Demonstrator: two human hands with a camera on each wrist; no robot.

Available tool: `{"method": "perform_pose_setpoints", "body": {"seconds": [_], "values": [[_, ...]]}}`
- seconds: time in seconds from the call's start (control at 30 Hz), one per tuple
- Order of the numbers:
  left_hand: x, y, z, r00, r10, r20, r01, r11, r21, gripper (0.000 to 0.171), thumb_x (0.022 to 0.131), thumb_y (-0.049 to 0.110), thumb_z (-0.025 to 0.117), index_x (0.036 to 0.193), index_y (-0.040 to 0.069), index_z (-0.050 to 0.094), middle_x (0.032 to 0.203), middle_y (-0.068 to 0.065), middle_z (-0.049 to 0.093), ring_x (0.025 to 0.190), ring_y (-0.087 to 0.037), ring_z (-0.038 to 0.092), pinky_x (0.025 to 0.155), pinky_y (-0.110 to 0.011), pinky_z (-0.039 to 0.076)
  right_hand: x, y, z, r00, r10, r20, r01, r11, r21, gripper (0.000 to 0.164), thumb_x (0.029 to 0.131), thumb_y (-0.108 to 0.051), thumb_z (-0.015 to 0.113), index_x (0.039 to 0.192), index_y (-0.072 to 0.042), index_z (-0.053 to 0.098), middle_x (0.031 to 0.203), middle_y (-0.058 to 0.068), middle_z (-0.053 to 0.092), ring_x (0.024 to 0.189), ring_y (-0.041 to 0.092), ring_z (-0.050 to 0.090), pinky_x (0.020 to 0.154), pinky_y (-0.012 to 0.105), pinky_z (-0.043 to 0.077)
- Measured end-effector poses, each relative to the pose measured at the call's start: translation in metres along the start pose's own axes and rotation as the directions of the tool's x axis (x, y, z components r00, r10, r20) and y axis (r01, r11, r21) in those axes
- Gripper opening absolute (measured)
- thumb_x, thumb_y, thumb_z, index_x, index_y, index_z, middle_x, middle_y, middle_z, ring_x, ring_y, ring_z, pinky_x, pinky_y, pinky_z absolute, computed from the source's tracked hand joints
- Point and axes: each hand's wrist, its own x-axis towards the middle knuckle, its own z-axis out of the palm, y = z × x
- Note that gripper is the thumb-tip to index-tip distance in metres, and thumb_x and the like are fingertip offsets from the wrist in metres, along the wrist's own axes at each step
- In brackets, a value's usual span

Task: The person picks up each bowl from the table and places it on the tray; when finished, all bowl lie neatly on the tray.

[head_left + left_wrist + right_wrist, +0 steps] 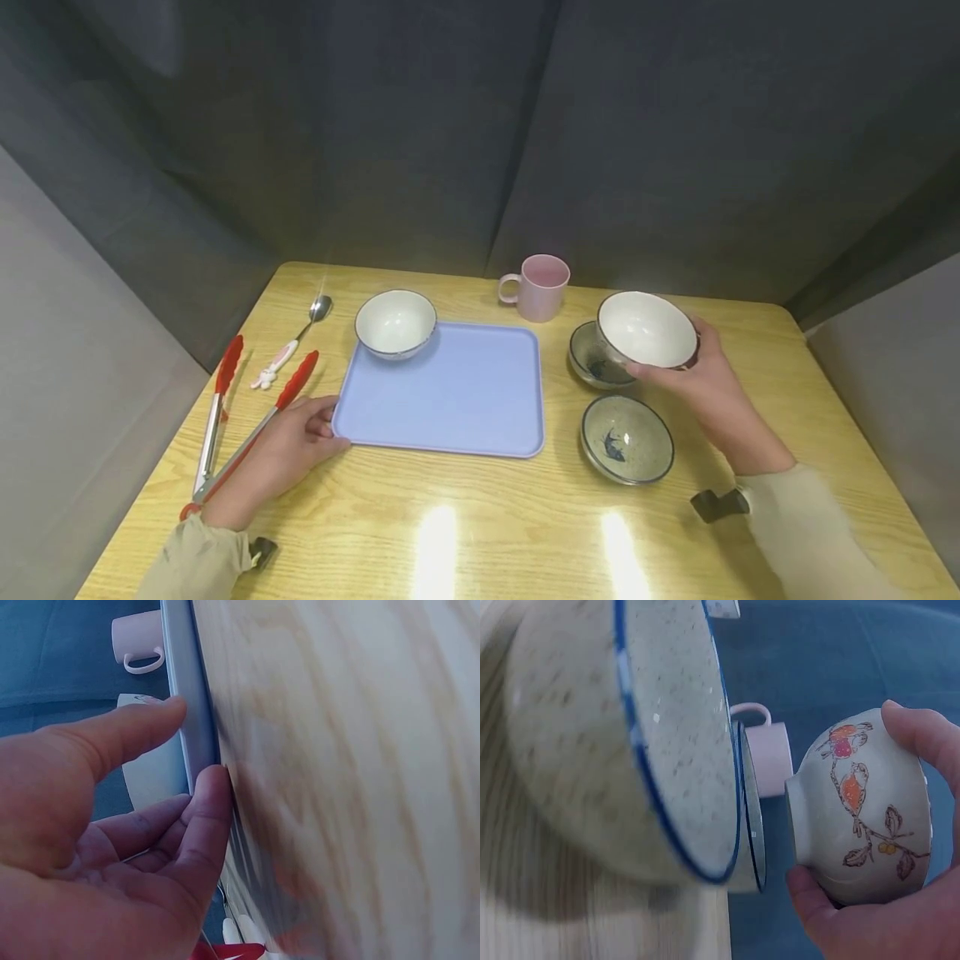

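Observation:
My right hand (712, 392) grips a white bowl (647, 330) by its side, raised over the right part of the table. Painted birds and a branch decorate its outside in the right wrist view, where thumb and fingers span the bowl (870, 814) from rim to foot. At the near left corner of a light blue tray (465, 392), my left hand (292, 442) holds the edge. Its thumb and curled fingers meet the tray's rim (196, 697) in the left wrist view. Another white bowl (395, 323) sits over the tray's far left corner.
Two speckled blue-rimmed bowls, one farther back (592, 367) and one nearer (628, 440), stand right of the tray. A pink mug (542, 287) is behind it. Red-tipped tongs (213, 429) and a spoon with a rabbit handle (285, 354) lie left. Dark cloth hangs behind the table.

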Motion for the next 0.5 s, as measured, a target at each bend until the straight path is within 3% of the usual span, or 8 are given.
{"method": "perform_pose_setpoints", "body": {"seconds": [0.2, 0.5], "values": [[0.0, 0.001, -0.001, 1.0, 0.007, -0.001, -0.007, 1.0, 0.004, 0.073, 0.095, 0.013, 0.091, 0.155, -0.011, 0.057, 0.128, -0.02, 0.071, 0.099, -0.018, 0.068, 0.074, -0.019, 0.057, 0.008, -0.013, 0.017, 1.0, -0.002, 0.024, 0.003, 1.0, -0.006, 0.123, 0.095, -0.026, 0.091, 0.179, -0.01, 0.002, 0.182, 0.022, 0.02, 0.159, 0.04, 0.039, 0.098, 0.008, 0.044], [-0.001, 0.001, -0.001, 1.0, -0.003, -0.001, 0.003, 1.0, -0.003, 0.073, 0.095, 0.013, 0.091, 0.155, -0.011, 0.057, 0.129, -0.021, 0.071, 0.099, -0.019, 0.068, 0.075, -0.019, 0.056, 0.014, -0.034, 0.043, 0.998, -0.037, 0.058, 0.036, 0.999, 0.016, 0.117, 0.091, -0.023, 0.094, 0.175, -0.01, 0.014, 0.177, 0.018, 0.03, 0.154, 0.035, 0.046, 0.106, 0.017, 0.046]]}}
